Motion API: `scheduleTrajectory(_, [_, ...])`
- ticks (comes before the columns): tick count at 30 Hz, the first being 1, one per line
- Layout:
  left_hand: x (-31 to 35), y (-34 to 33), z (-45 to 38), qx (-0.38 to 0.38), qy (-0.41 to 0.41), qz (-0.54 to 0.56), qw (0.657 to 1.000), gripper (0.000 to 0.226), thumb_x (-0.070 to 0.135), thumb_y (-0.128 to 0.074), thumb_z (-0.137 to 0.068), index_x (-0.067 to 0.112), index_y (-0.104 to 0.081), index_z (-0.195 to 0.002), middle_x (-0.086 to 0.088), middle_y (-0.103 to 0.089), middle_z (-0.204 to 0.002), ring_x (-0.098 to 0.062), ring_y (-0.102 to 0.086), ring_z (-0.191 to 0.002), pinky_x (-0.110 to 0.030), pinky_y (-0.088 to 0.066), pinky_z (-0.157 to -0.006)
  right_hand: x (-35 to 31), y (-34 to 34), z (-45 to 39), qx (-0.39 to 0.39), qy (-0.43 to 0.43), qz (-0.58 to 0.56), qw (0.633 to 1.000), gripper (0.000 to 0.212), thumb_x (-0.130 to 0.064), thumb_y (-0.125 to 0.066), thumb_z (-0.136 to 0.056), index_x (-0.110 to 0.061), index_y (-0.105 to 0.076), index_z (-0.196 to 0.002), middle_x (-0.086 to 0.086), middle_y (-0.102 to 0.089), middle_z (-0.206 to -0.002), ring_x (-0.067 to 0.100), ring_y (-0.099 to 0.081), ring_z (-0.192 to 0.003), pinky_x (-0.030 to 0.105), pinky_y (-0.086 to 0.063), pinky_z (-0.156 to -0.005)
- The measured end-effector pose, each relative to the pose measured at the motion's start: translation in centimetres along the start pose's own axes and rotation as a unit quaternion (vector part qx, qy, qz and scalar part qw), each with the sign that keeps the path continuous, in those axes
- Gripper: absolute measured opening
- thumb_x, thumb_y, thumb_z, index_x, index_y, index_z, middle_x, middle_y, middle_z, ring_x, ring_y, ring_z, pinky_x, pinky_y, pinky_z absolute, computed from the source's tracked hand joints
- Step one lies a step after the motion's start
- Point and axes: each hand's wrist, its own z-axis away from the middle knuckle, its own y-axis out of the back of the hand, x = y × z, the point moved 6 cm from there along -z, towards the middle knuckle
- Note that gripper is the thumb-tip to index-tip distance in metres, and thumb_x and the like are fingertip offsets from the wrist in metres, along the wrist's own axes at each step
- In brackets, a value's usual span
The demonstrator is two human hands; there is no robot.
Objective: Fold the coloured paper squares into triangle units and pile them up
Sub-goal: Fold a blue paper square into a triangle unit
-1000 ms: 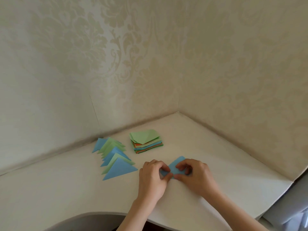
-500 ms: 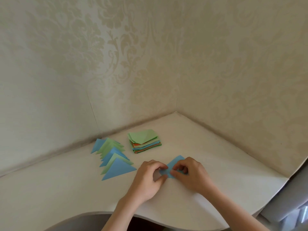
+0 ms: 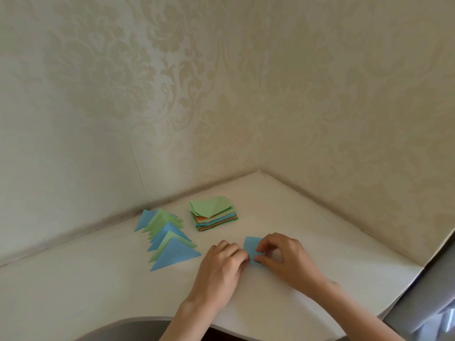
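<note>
The blue paper lies on the table directly between the two hands. The left hand pinches its left edge, and the right hand grips its right side with curled fingers. The fold line probably runs away from the person, though fingers hide it. The pile of triangles lies to the left, nearer the left hand.
</note>
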Motion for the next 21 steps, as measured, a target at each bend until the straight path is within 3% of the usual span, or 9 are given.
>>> scheduleTrajectory(1, [0.2, -0.1, 0.1, -0.001, -0.001, 0.0, 1.0, 0.013, 0.027, -0.051, -0.088, 0.024, -0.063, -0.083, 0.013, -0.057, -0.079, -0.012, -0.049, -0.078, -0.03, -0.047, -0.065, 0.0, 0.0, 0.1, -0.004, 0.02, -0.002, 1.0, 0.007, -0.031, -0.07, -0.082, -0.027, -0.066, -0.079, -0.016, -0.062, -0.081, 0.002, -0.059, -0.076, 0.015, -0.043, -0.07])
scheduleTrajectory(4, [0.6, -0.2, 0.0, -0.004, 0.004, 0.017, 1.0, 0.015, 0.03, -0.046, -0.09, 0.024, -0.058, -0.082, 0.013, -0.055, -0.081, -0.012, -0.047, -0.08, -0.03, -0.046, -0.067, 0.1, 0.0, 0.9, -0.038, 0.065, 0.009, 0.997, 0.025, -0.047, -0.06, -0.085, -0.024, -0.071, -0.083, -0.018, -0.061, -0.091, -0.001, -0.059, -0.08, 0.012, -0.043, -0.074])
scheduleTrajectory(7, [0.6, -0.5, -0.1, 0.008, 0.032, 0.049, 0.998, 0.009, 0.028, -0.052, -0.09, 0.023, -0.056, -0.083, 0.012, -0.058, -0.079, -0.011, -0.049, -0.079, -0.03, -0.045, -0.067, 1.0, -0.3, 1.2, -0.042, 0.074, 0.037, 0.996, 0.03, -0.05, -0.065, -0.08, -0.022, -0.071, -0.089, -0.017, -0.057, -0.099, -0.004, -0.056, -0.09, 0.01, -0.042, -0.082])
scheduleTrajectory(14, [-0.8, -1.5, -0.4, 0.053, 0.133, 0.082, 0.986, 0.015, 0.025, -0.068, -0.085, 0.021, -0.058, -0.095, 0.012, -0.047, -0.07, -0.013, -0.053, -0.073, -0.028, -0.046, -0.063, 1.9, -0.8, 0.4, 0.039, 0.005, 0.076, 0.996, 0.02, -0.046, -0.064, -0.083, -0.027, -0.067, -0.078, -0.016, -0.051, -0.097, 0.004, -0.049, -0.093, 0.025, -0.04, -0.087])
scheduleTrajectory(19, [-1.2, -2.1, -0.7, 0.039, 0.165, 0.084, 0.982, 0.024, 0.029, -0.07, -0.082, 0.025, -0.055, -0.1, 0.015, -0.046, -0.069, -0.01, -0.046, -0.076, -0.023, -0.041, -0.066, 1.8, -1.1, 0.1, 0.041, -0.036, 0.085, 0.995, 0.024, -0.052, -0.068, -0.078, -0.028, -0.063, -0.076, -0.014, -0.05, -0.097, 0.006, -0.047, -0.094, 0.024, -0.04, -0.085])
scheduleTrajectory(21, [-1.2, -2.2, -0.8, 0.033, 0.175, 0.09, 0.98, 0.025, 0.029, -0.07, -0.082, 0.027, -0.054, -0.101, 0.015, -0.046, -0.072, -0.009, -0.044, -0.078, -0.022, -0.039, -0.068, 2.0, -1.0, -0.1, 0.039, -0.064, 0.059, 0.995, 0.023, -0.051, -0.074, -0.072, -0.033, -0.059, -0.075, -0.014, -0.048, -0.096, 0.005, -0.047, -0.093, 0.018, -0.038, -0.083])
